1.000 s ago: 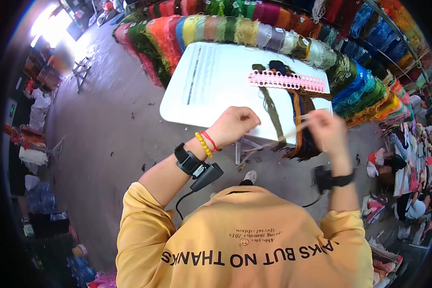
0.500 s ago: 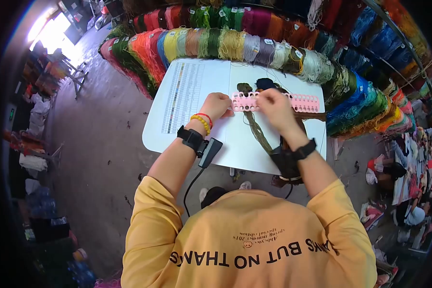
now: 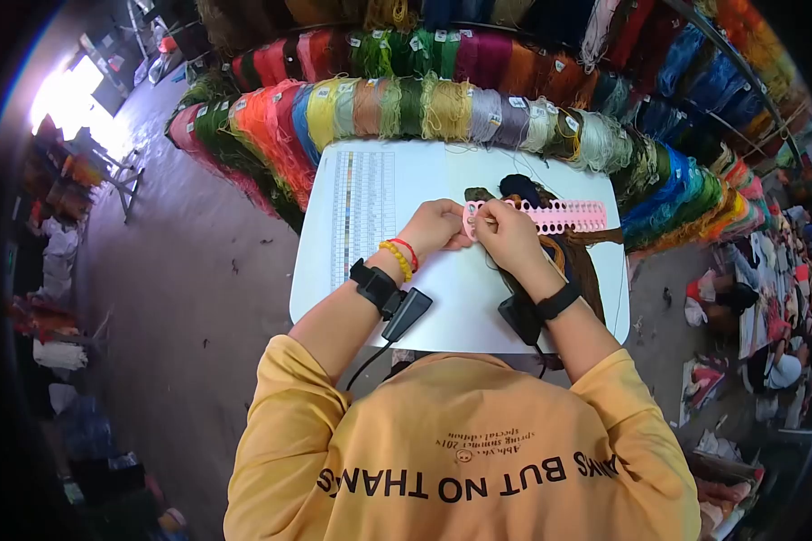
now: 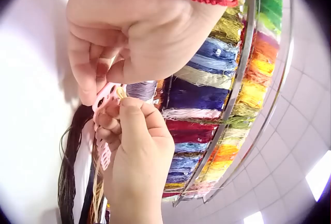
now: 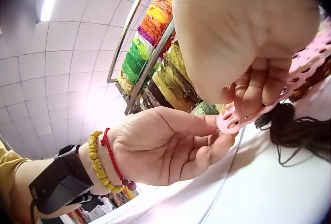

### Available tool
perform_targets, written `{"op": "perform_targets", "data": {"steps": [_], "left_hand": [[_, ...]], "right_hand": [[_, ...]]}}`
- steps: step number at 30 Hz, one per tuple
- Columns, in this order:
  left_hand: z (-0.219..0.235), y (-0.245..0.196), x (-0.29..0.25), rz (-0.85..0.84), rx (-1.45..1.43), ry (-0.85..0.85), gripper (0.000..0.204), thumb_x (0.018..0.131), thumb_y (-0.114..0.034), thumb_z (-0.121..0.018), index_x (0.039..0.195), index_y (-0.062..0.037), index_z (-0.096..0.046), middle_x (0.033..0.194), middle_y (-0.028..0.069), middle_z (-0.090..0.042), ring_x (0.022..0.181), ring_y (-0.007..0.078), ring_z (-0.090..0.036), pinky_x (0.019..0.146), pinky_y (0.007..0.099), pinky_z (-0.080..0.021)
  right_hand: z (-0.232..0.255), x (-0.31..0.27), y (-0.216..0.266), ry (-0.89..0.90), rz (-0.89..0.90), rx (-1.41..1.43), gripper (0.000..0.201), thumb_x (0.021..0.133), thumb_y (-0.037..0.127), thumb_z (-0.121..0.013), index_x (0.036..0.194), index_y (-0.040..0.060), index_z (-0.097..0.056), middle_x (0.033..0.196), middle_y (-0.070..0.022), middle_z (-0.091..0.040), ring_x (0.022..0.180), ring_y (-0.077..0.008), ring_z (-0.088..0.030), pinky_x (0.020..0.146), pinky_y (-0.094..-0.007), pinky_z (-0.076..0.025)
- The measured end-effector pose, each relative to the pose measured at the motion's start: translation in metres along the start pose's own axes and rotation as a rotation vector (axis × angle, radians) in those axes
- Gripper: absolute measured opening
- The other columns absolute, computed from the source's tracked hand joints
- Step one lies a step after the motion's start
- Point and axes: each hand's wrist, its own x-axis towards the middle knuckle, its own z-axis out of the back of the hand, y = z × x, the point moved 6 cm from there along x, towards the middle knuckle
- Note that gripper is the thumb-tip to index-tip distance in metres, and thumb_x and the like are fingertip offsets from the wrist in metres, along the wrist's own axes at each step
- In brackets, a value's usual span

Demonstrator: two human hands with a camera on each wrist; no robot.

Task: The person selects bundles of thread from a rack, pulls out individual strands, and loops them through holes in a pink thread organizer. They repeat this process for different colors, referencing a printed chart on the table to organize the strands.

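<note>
A pink thread organizer card (image 3: 573, 217) with rows of holes lies across the upper right of the white table. My left hand (image 3: 435, 225) pinches its left end between thumb and fingers. Right beside it, my right hand (image 3: 511, 238) pinches a pale yellow thread (image 4: 121, 92), which shows as a small loop at the holes of that end in the left wrist view. Dark brown thread (image 5: 297, 128) hangs from the card close to the right hand. A navy bundle (image 3: 519, 187) sits behind the card, and brown strands (image 3: 586, 279) trail toward the table's front.
A printed chart (image 3: 361, 212) with a column of colour swatches lies on the left of the white table (image 3: 415, 316). Racks of coloured yarn skeins (image 3: 424, 108) curve around the table's back and right side. Grey floor (image 3: 180, 279) stretches to the left.
One second ago my hands were apart off the card, the right drawing out a pale thread. Then the left took the card's left end, and the right moved leftward along the card to it.
</note>
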Motion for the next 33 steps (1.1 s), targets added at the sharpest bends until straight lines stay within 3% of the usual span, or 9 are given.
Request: {"op": "perform_targets", "data": {"steps": [6, 12, 17, 24, 30, 33], "left_hand": [[0.003, 0.000, 0.006, 0.010, -0.020, 0.072, 0.024, 0.087, -0.004, -0.051, 0.110, 0.0010, -0.055, 0.092, 0.0087, -0.064, 0.076, 0.0138, -0.065, 0.067, 0.0215, -0.053], [0.001, 0.002, 0.013, 0.023, -0.027, 0.114, 0.023, 0.088, -0.006, -0.051, 0.110, 0.0003, -0.054, 0.094, 0.0087, -0.063, 0.079, 0.0137, -0.065, 0.068, 0.0211, -0.053], [-0.003, 0.004, 0.014, 0.017, 0.006, 0.123, 0.023, 0.089, -0.007, -0.050, 0.111, 0.0005, -0.054, 0.094, 0.0082, -0.063, 0.080, 0.0134, -0.064, 0.069, 0.0214, -0.052], [-0.003, 0.005, 0.016, -0.004, 0.000, 0.101, 0.019, 0.088, -0.006, -0.050, 0.104, 0.0021, -0.056, 0.092, 0.0085, -0.063, 0.079, 0.0136, -0.064, 0.067, 0.0213, -0.052], [-0.001, -0.001, 0.015, 0.000, 0.093, 0.062, 0.014, 0.088, -0.008, -0.050, 0.095, 0.0021, -0.058, 0.081, 0.0076, -0.064, 0.068, 0.0132, -0.064, 0.059, 0.0213, -0.052], [0.011, -0.006, 0.012, -0.010, 0.173, 0.001, 0.014, 0.088, -0.009, -0.050, 0.092, 0.0013, -0.058, 0.079, 0.0067, -0.064, 0.064, 0.0120, -0.063, 0.055, 0.0203, -0.050]], "right_hand": [[-0.005, 0.001, 0.006, -0.078, 0.099, -0.126, 0.013, 0.078, 0.018, -0.056, 0.078, 0.0047, -0.056, 0.077, -0.0112, -0.059, 0.070, -0.0307, -0.058, 0.061, -0.0398, -0.047], [0.001, 0.000, 0.006, -0.105, 0.051, -0.108, 0.011, 0.078, 0.016, -0.055, 0.078, 0.0046, -0.056, 0.076, -0.0115, -0.059, 0.070, -0.0304, -0.058, 0.061, -0.0399, -0.047], [-0.002, -0.002, 0.008, -0.121, 0.098, -0.252, 0.011, 0.078, 0.016, -0.055, 0.076, 0.0050, -0.054, 0.076, -0.0109, -0.058, 0.069, -0.0301, -0.058, 0.060, -0.0405, -0.048], [-0.003, -0.003, 0.010, -0.115, 0.151, -0.289, 0.010, 0.079, 0.015, -0.054, 0.077, 0.0057, -0.056, 0.078, -0.0103, -0.057, 0.071, -0.0294, -0.058, 0.062, -0.0401, -0.048], [0.008, -0.002, 0.009, -0.044, 0.045, -0.157, 0.013, 0.079, 0.017, -0.057, 0.086, 0.0062, -0.060, 0.082, -0.0119, -0.061, 0.075, -0.0315, -0.060, 0.067, -0.0397, -0.047], [0.008, 0.000, -0.002, 0.088, -0.063, -0.189, 0.015, 0.078, 0.017, -0.057, 0.087, 0.0052, -0.060, 0.083, -0.0134, -0.063, 0.078, -0.0326, -0.060, 0.069, -0.0410, -0.047]]}}
